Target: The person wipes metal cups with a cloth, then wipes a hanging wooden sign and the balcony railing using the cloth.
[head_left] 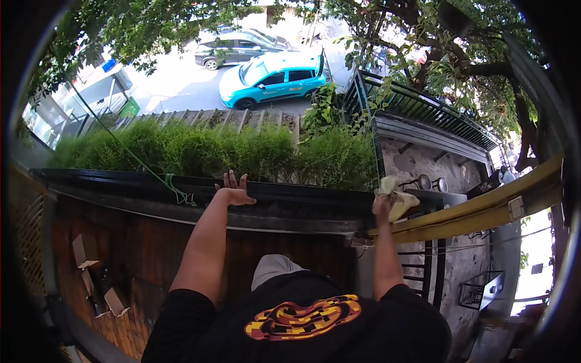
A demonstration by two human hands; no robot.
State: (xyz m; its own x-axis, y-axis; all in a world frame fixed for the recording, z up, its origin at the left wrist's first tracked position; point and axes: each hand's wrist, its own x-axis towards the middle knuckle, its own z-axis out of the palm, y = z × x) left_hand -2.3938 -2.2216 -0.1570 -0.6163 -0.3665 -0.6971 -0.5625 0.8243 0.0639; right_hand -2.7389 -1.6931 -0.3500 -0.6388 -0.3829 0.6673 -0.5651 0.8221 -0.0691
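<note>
My left hand [236, 191] rests on the black ledge [284, 190], its fingers spread and pointing toward the plants. Nothing is in it. Over at the ledge's right end, my right hand [382, 207] grips a pale cream cloth [402, 206], part of which sticks up above the fist and part hangs to the right. The cloth is beside the yellow beam [472, 215], close to where the beam meets the ledge; whether it touches the beam I cannot tell. A green rope [175, 187] is knotted at the ledge, left of my left hand.
Feathery green plants [212, 145] grow along the far side of the ledge. Beyond lies a street with a blue car [275, 78] and a grey car [233, 49]. A dark metal railing [423, 100] stands at right. Below left is a wooden floor [145, 242].
</note>
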